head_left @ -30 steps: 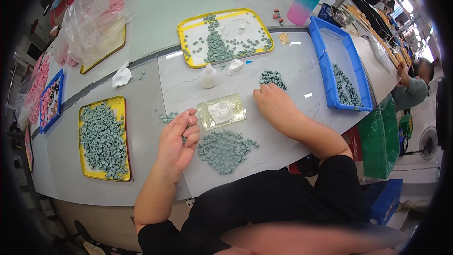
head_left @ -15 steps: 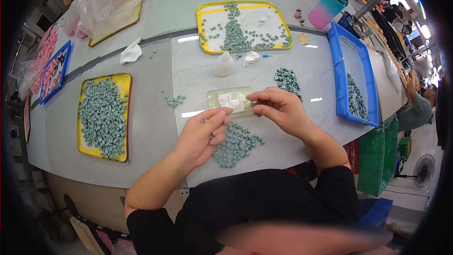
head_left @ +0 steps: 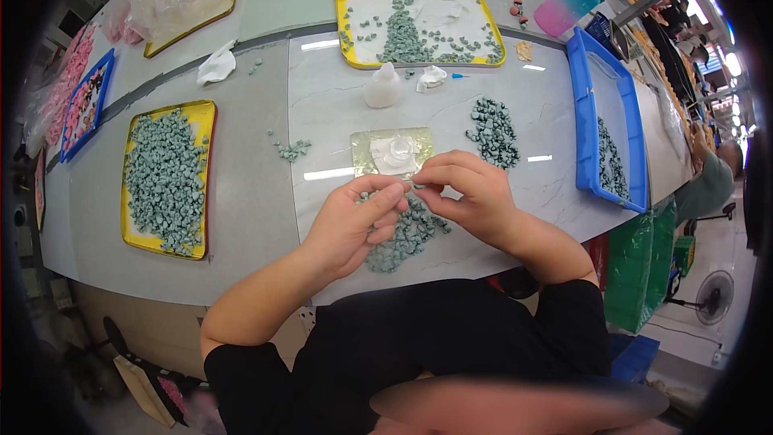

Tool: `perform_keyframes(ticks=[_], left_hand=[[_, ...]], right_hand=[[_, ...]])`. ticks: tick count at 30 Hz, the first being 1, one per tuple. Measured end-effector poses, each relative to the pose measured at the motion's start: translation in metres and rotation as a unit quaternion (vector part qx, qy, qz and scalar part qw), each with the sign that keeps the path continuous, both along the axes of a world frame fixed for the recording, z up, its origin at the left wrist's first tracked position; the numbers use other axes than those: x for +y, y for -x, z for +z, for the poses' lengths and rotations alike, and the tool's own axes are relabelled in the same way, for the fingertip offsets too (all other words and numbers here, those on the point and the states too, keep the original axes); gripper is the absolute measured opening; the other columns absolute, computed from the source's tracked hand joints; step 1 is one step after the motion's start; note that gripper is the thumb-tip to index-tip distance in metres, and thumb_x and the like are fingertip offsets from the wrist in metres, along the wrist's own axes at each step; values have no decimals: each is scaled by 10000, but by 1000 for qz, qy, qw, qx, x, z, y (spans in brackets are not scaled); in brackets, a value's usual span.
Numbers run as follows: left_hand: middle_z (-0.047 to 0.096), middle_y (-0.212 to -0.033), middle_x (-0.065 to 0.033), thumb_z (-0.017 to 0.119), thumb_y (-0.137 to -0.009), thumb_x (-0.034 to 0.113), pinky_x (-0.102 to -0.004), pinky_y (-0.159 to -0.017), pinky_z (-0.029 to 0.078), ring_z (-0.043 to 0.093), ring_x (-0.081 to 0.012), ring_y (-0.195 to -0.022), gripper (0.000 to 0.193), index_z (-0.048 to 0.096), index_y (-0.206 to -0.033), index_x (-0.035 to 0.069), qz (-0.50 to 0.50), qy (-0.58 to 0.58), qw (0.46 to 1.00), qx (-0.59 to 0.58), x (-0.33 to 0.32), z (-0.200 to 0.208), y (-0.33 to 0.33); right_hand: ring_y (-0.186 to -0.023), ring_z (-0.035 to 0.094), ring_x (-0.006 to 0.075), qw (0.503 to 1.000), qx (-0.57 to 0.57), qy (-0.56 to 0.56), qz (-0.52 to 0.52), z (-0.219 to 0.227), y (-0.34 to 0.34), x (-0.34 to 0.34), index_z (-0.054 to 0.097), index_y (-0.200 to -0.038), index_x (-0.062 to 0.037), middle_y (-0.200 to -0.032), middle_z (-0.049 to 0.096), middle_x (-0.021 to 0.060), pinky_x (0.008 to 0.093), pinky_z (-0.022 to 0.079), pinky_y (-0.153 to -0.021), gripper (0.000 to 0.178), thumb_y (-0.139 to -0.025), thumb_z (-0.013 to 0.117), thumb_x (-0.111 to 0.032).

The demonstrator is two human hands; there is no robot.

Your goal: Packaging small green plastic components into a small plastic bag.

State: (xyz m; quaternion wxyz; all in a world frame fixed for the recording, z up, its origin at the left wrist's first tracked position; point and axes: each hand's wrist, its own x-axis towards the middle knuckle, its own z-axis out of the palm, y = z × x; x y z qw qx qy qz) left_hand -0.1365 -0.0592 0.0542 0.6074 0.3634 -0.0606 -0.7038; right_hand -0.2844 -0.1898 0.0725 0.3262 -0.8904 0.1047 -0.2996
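My left hand (head_left: 361, 217) is closed, its thumb and forefinger pinched together. The fingertips of my right hand (head_left: 471, 197), also in a pinch, meet those of the left. Whatever they hold is too small and covered to make out. Just beyond the fingertips lies a yellowish translucent pad (head_left: 364, 163) bearing a white cloth (head_left: 386, 164) and a clear round dish (head_left: 401, 147). Under and in front of my hands spreads a pile of small teal pieces (head_left: 403, 246). A darker pile of similar pieces (head_left: 493, 133) is beyond my right hand.
A white squeeze bottle (head_left: 382, 87) stands past the pad, near a crumpled tissue (head_left: 431, 78). Yellow-rimmed trays of teal pieces lie at the back (head_left: 348, 48) and left (head_left: 211, 125). At the right are a blue bin (head_left: 592, 133) and a drinking bottle (head_left: 568, 4).
My right hand has come left and nearer to me from the pad's edge, so its fingertips now touch my left hand's. The whole view has shifted slightly.
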Motion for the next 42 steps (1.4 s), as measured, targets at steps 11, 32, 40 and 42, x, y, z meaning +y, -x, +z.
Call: perform_keyframes(ticks=[11, 32, 40, 42], left_hand=[[558, -841, -71, 599, -894, 122, -207, -502, 328, 412, -63, -596, 171, 561, -1002, -5, 16, -13, 1000, -18, 1, -17, -8], [551, -809, -59, 529, -940, 161, -189, -473, 320, 378, -57, -549, 164, 539, -915, -1, 34, -35, 997, -62, -6, -59, -37], [445, -688, 5, 496, -960, 251, -189, -433, 254, 326, -45, -521, 264, 509, -856, 8, 10, -45, 999, -12, -3, -60, -47], [426, -673, 12, 495, -960, 261, -191, -431, 248, 319, -46, -518, 270, 497, -842, 19, 1, -48, 998, -27, -2, -62, -49]], right_hand=[[-714, 639, 202, 997, 10, 69, 32, -15, -7, 9, 668, -925, -20, -848, 650, 84, 264, 523, -598, 263, -672, 727, 14], [-685, 607, 227, 959, 35, 274, 60, -63, -38, -36, 630, -963, 50, -856, 618, 121, 308, 487, -560, 318, -650, 686, 36], [-716, 613, 227, 941, 35, 332, 54, -79, -51, -34, 644, -951, 48, -883, 610, 110, 299, 505, -569, 277, -684, 623, -23], [-717, 613, 227, 940, 38, 333, 56, -80, -53, -33, 643, -951, 50, -884, 610, 111, 298, 506, -571, 278, -683, 623, -23]])
